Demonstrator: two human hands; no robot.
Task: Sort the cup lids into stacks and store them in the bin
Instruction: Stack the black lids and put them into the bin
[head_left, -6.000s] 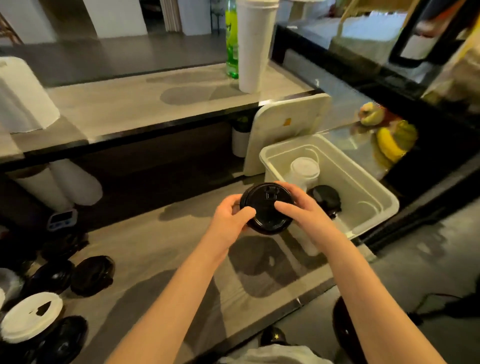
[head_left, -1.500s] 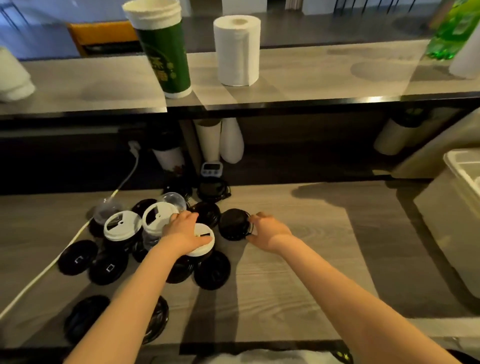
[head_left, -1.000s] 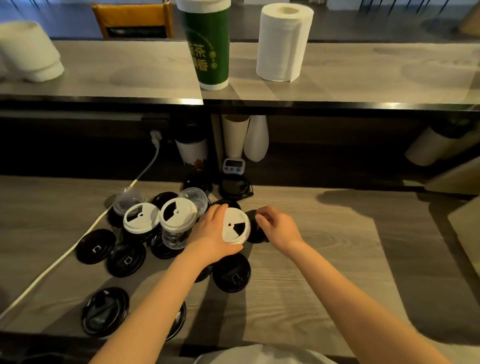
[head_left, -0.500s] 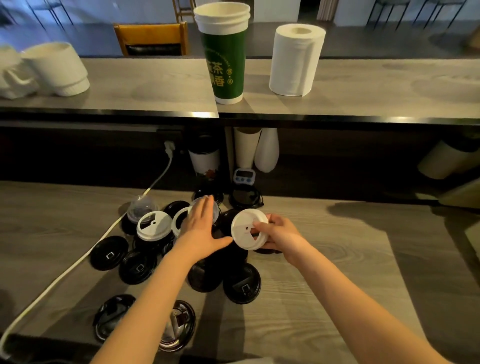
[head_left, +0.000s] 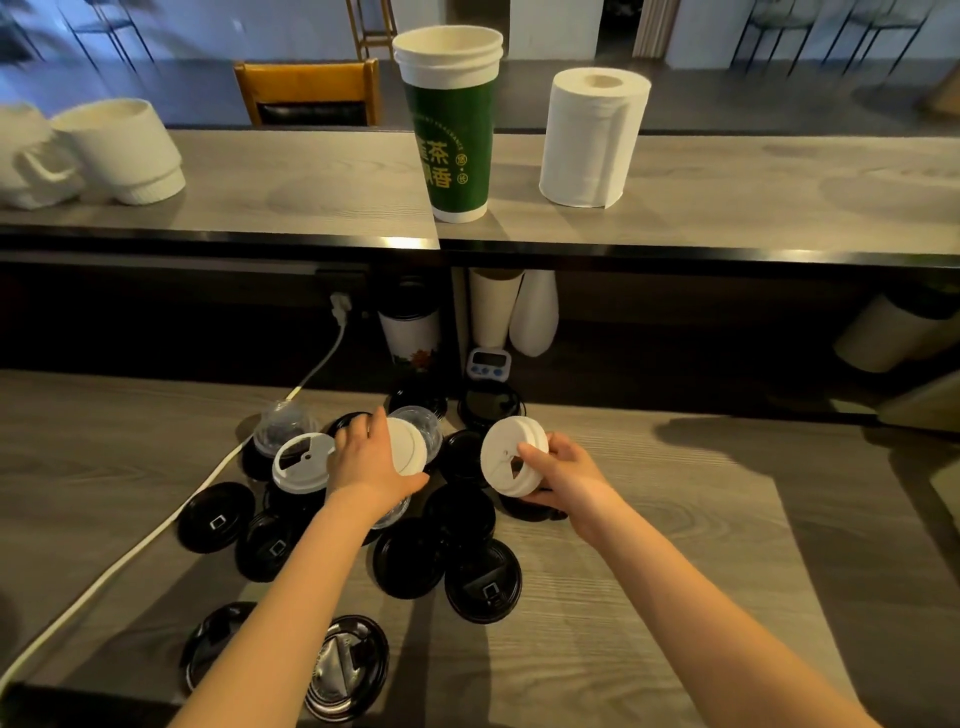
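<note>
On the counter (head_left: 675, 545) below the green cup stack (head_left: 457, 130), about a dozen black lids (head_left: 483, 581) are heaped, partly under the left forearm (head_left: 291, 597). Three white ones are seen: a loose lid (head_left: 303, 463), a second lid (head_left: 410, 451) gripped by the left hand (head_left: 371, 465), and a tilted lid (head_left: 506, 460) pinched by the right hand (head_left: 563, 480).

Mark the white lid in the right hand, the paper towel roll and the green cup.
white lid (head_left: 500, 449) in the right hand (head_left: 563, 475): head view, its top face.
paper towel roll (head_left: 592, 140): head view, its side.
green cup (head_left: 457, 150): head view, its printed side.
</note>
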